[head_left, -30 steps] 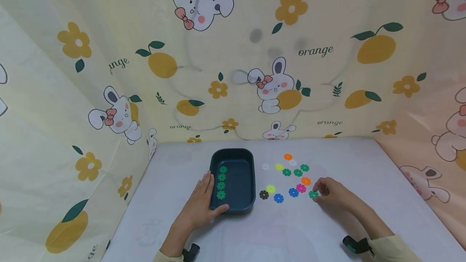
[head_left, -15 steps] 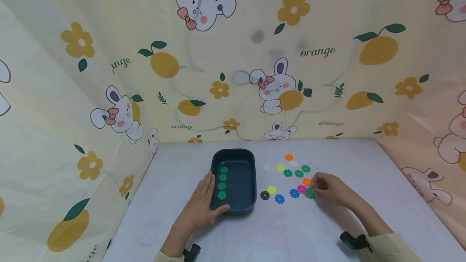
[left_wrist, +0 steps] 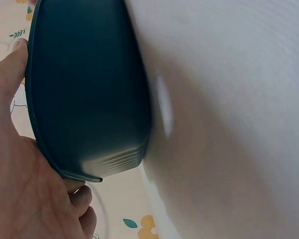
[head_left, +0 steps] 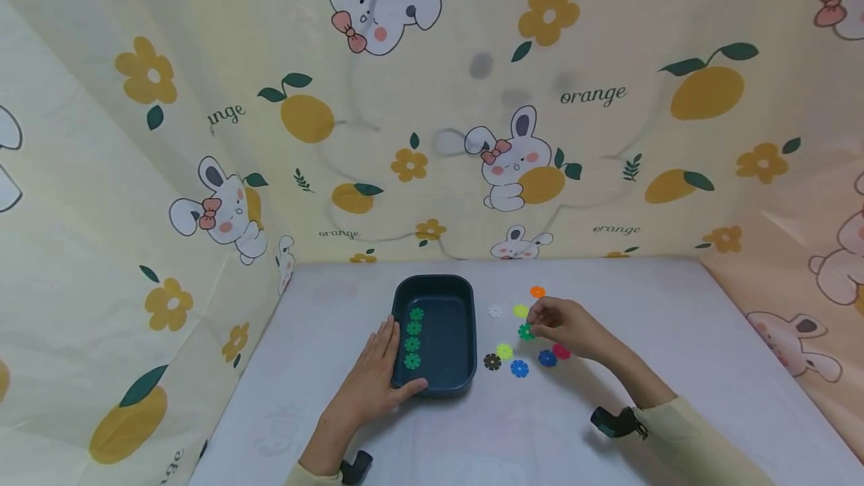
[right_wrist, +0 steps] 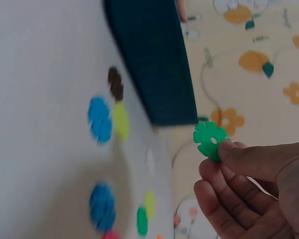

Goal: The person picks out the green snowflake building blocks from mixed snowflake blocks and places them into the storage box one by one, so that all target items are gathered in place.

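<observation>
Green flower-shaped disc, notched at the edge and pierced at its centre, pinched between the thumb and fingers of your right hand and held above the white surface, to the right of the tray. Your hands differ in posture: the right grasps the disc, while your left hand lies with fingers extended along the outer left wall of the dark blue-green tray, its thumb resting on the near rim. Inside the tray, four green discs form a single file along the left side, running from near to far. To the right of the tray, loose on the surface, note one white disc, one orange disc farthest from you, a far yellow disc, and a near yellow disc just beside a black disc. Two blue discs lie nearest you, the right one close to a pink disc partly covered by your right hand. The right wrist view also shows a resting green disc beside a yellow one. Behind the surface hangs a printed cloth bearing rabbits, oranges and flowers.
</observation>
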